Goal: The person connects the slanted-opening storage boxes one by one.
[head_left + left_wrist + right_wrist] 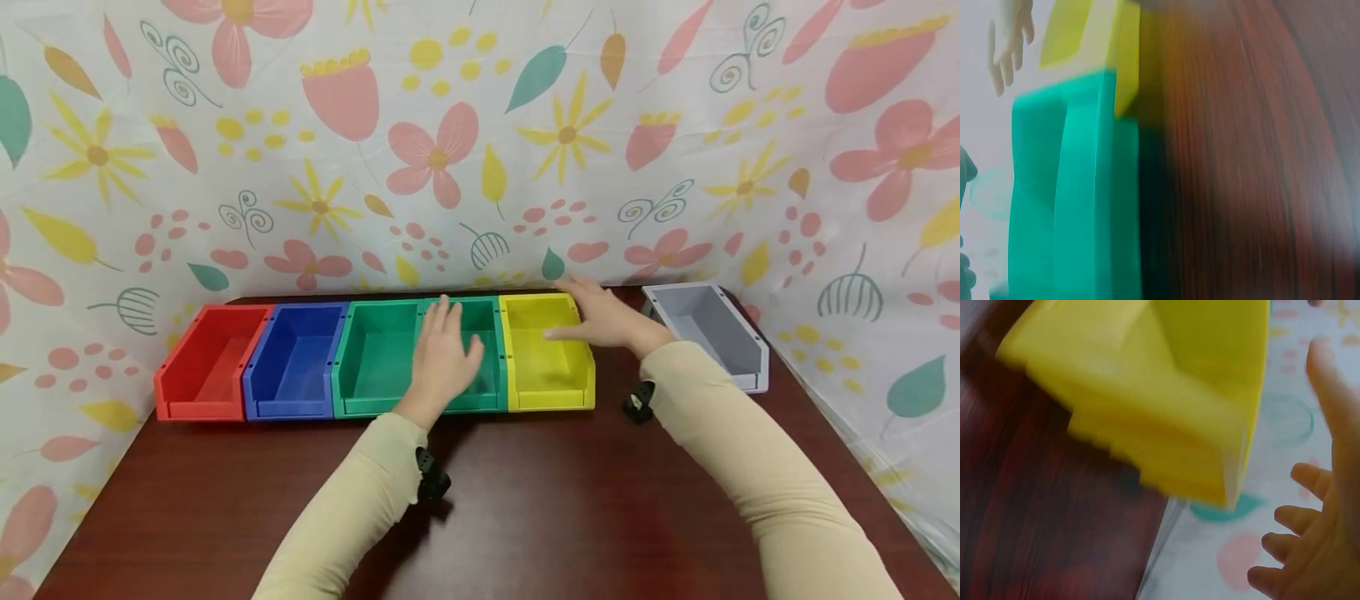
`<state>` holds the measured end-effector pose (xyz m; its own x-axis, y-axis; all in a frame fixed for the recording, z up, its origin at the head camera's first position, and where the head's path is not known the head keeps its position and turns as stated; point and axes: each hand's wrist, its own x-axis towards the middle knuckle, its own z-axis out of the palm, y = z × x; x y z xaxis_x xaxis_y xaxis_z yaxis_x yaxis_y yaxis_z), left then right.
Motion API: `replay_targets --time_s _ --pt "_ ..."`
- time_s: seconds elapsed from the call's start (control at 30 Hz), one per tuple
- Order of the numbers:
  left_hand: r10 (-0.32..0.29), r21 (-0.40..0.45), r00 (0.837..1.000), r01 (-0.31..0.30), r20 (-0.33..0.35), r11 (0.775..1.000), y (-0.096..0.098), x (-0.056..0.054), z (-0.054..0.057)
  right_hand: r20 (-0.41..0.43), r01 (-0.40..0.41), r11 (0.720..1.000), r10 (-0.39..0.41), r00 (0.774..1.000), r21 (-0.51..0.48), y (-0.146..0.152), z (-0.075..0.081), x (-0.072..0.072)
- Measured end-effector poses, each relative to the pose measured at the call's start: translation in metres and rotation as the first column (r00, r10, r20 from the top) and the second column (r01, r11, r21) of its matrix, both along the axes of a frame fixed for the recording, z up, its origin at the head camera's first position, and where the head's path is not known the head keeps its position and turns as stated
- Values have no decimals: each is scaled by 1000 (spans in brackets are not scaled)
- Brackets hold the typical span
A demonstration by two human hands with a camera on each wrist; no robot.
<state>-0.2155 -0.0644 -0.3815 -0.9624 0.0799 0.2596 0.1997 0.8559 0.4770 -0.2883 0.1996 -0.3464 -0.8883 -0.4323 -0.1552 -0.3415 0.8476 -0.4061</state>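
In the head view my left hand [441,354] hovers over the green bins, fingers stretched out and holding nothing. My right hand [603,317] reaches above the back right side of the yellow bin [551,402], its fingers spread and its palm free. The green bin [378,406] on the left is in plain sight, while my left hand partly hides the second green bin [491,400]. From the right wrist view, the spread fingers [1300,519] stand apart from the yellow bin. In the left wrist view, only bits of the left fingers show at the left edge.
A red bin [206,410] and a blue bin [288,408] continue the row at the left. Apart from them, a grey bin [750,379] stands at the right, angled. All are on a dark wooden table [540,500], before a flower-patterned cloth [480,125].
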Motion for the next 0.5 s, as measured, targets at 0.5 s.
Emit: replay_targets --time_s 0.5 --pt "-134 318 955 45 264 947 49 -11 -24 -92 283 959 -279 956 31 152 4 10"
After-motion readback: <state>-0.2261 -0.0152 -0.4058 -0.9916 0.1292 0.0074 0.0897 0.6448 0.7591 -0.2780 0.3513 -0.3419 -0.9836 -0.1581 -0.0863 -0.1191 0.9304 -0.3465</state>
